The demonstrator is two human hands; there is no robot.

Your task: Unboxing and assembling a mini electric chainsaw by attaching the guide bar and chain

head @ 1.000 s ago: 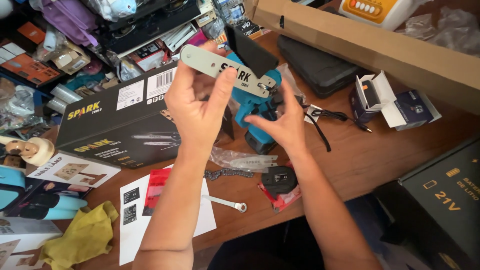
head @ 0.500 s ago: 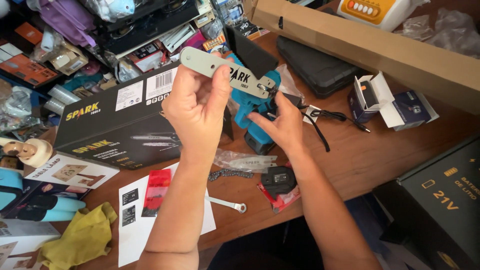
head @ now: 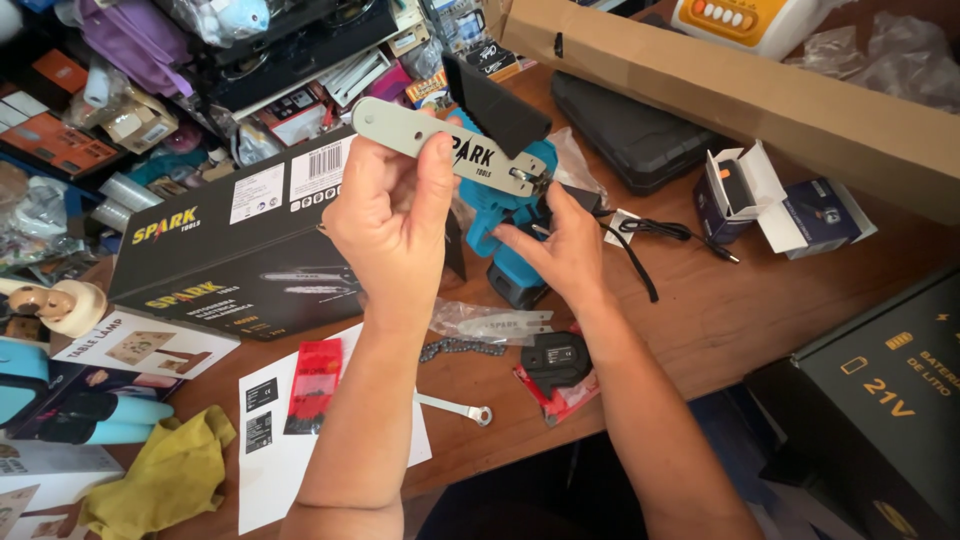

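Above a cluttered wooden desk [head: 760, 320], a left hand [head: 395, 215] closed its fingers [head: 437, 175] around a grey metal guide bar [head: 445, 148], held up in front of a long black box [head: 250, 235]. To its right, the right hand [head: 560, 250] gripped the blue mini chainsaw body [head: 505, 215] from which the bar projected. A saw chain [head: 460, 348], a small wrench [head: 455, 408] and a black cover [head: 556, 358] lay on the desk just below.

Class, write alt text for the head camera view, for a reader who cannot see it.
A left hand holds a grey guide bar against a blue mini chainsaw steadied by the right hand, above a cluttered wooden table. Below lie a saw chain, a small wrench and a black box.
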